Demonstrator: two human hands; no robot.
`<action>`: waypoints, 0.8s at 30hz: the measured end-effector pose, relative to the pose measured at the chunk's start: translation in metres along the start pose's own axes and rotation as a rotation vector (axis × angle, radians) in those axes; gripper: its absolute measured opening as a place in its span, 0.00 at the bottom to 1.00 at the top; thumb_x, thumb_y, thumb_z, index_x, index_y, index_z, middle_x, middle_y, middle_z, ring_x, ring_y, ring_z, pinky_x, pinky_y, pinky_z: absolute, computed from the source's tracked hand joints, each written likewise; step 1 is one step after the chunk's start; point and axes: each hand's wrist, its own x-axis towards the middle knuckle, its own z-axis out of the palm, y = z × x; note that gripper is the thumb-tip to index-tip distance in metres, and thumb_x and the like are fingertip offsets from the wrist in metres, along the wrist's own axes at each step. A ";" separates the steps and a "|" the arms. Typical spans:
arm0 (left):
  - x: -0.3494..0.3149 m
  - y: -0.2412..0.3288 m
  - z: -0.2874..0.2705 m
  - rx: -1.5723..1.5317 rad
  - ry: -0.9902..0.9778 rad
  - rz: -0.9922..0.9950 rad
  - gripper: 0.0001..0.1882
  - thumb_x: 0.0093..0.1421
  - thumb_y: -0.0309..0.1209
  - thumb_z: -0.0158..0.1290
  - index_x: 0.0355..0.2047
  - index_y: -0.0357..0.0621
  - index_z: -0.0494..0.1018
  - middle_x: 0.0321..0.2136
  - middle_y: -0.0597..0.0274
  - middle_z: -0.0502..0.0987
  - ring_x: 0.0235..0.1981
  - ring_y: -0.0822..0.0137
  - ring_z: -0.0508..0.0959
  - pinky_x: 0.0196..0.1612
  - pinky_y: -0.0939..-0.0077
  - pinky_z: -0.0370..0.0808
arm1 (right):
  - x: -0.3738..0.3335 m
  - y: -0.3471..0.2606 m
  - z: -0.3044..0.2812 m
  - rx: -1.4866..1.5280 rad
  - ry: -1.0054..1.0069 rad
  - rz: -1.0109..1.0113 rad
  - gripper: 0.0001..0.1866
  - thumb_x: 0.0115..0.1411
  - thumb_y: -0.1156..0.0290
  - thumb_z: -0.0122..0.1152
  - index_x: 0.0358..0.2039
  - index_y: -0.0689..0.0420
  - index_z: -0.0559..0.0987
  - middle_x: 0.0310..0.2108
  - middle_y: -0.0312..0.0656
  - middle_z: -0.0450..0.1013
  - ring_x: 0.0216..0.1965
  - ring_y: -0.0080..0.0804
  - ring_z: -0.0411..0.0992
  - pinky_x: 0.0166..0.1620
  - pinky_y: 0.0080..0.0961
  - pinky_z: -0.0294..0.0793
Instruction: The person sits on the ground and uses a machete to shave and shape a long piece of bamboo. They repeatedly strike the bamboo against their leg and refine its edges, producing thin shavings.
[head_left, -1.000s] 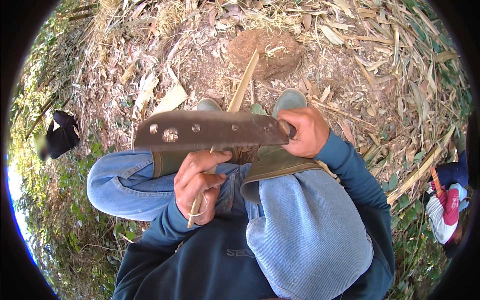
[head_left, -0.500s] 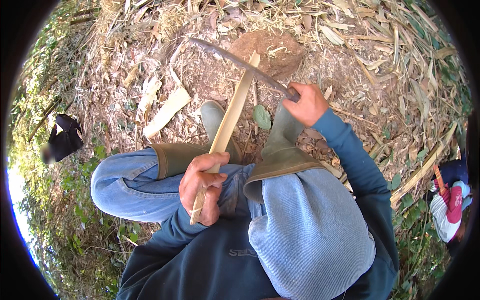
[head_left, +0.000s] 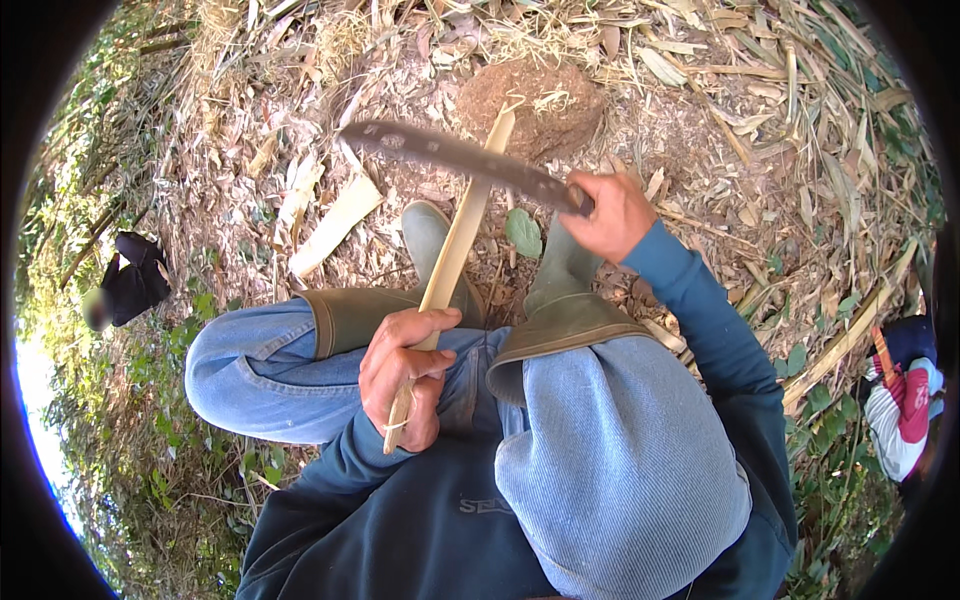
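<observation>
A long, pale strip of split bamboo slants away from my lap, its far end over a reddish-brown mound. My left hand is closed round its near part, with a short end sticking out below the fist. In my right hand is the handle of a machete. The dark blade, slightly blurred, lies across the strip near its far end, with its tip out to the left. Whether the blade touches the strip, I cannot tell.
The mound rises beyond my boots. A broad pale bamboo piece lies left of them among dry leaves and shavings. One person in black is at far left; another person is at the right edge.
The machete's tip has moved down and left, and its flat face now shows more. My right hand has shifted slightly nearer. The left hand and strip are almost unmoved.
</observation>
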 end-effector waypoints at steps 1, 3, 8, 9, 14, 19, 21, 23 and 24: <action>-0.003 0.003 0.000 0.007 -0.003 -0.010 0.09 0.42 0.14 0.49 0.27 0.34 0.69 0.39 0.38 0.77 0.37 0.47 0.79 0.42 0.59 0.75 | 0.004 0.009 0.001 -0.032 0.028 0.077 0.14 0.49 0.61 0.61 0.27 0.61 0.78 0.18 0.54 0.72 0.24 0.53 0.74 0.33 0.46 0.74; 0.002 0.006 -0.002 0.014 -0.037 0.017 0.09 0.42 0.14 0.50 0.27 0.34 0.69 0.40 0.40 0.78 0.38 0.46 0.78 0.42 0.59 0.75 | 0.018 0.031 0.002 -0.092 0.102 0.224 0.14 0.49 0.62 0.61 0.28 0.61 0.78 0.18 0.54 0.73 0.25 0.53 0.75 0.34 0.46 0.74; 0.010 0.000 -0.008 0.111 -0.168 0.145 0.08 0.42 0.19 0.56 0.25 0.35 0.70 0.42 0.47 0.79 0.39 0.46 0.77 0.41 0.59 0.75 | -0.017 -0.019 -0.023 0.059 -0.070 -0.070 0.11 0.46 0.65 0.60 0.23 0.60 0.74 0.17 0.51 0.71 0.20 0.50 0.72 0.28 0.43 0.71; 0.011 -0.002 -0.009 0.132 -0.194 0.159 0.08 0.41 0.19 0.56 0.24 0.35 0.71 0.42 0.47 0.79 0.39 0.47 0.77 0.41 0.59 0.75 | -0.020 -0.022 -0.021 0.048 -0.060 -0.156 0.11 0.45 0.65 0.60 0.23 0.60 0.74 0.16 0.51 0.70 0.20 0.49 0.71 0.27 0.43 0.70; 0.011 0.000 -0.017 0.210 -0.272 0.184 0.06 0.46 0.22 0.56 0.24 0.37 0.69 0.41 0.47 0.80 0.40 0.47 0.78 0.40 0.59 0.75 | -0.005 0.006 -0.010 -0.014 -0.030 -0.016 0.12 0.47 0.65 0.59 0.28 0.60 0.78 0.17 0.52 0.71 0.21 0.49 0.72 0.28 0.43 0.70; 0.011 -0.003 -0.013 0.227 -0.273 0.192 0.07 0.44 0.23 0.56 0.23 0.37 0.69 0.41 0.47 0.79 0.41 0.47 0.78 0.41 0.60 0.75 | -0.005 0.000 -0.025 0.065 -0.038 -0.036 0.16 0.49 0.63 0.60 0.31 0.64 0.79 0.18 0.54 0.72 0.21 0.51 0.73 0.30 0.44 0.72; 0.010 -0.003 -0.013 0.238 -0.298 0.195 0.07 0.43 0.23 0.56 0.23 0.36 0.70 0.41 0.47 0.80 0.41 0.47 0.78 0.41 0.59 0.75 | -0.009 -0.004 -0.014 0.061 -0.060 -0.073 0.17 0.49 0.62 0.60 0.31 0.64 0.79 0.18 0.55 0.72 0.22 0.51 0.74 0.31 0.44 0.73; 0.009 0.000 -0.015 0.252 -0.324 0.202 0.07 0.42 0.23 0.55 0.23 0.36 0.70 0.41 0.47 0.79 0.40 0.47 0.77 0.41 0.59 0.75 | -0.006 0.003 -0.011 0.024 -0.026 -0.009 0.17 0.49 0.62 0.61 0.31 0.64 0.79 0.18 0.55 0.72 0.22 0.50 0.74 0.31 0.43 0.73; 0.011 0.002 -0.015 0.249 -0.343 0.202 0.07 0.41 0.23 0.55 0.23 0.36 0.70 0.42 0.47 0.79 0.40 0.47 0.77 0.40 0.59 0.75 | 0.003 0.014 -0.012 -0.007 0.017 0.077 0.16 0.49 0.62 0.60 0.30 0.64 0.79 0.18 0.54 0.72 0.22 0.50 0.74 0.31 0.42 0.73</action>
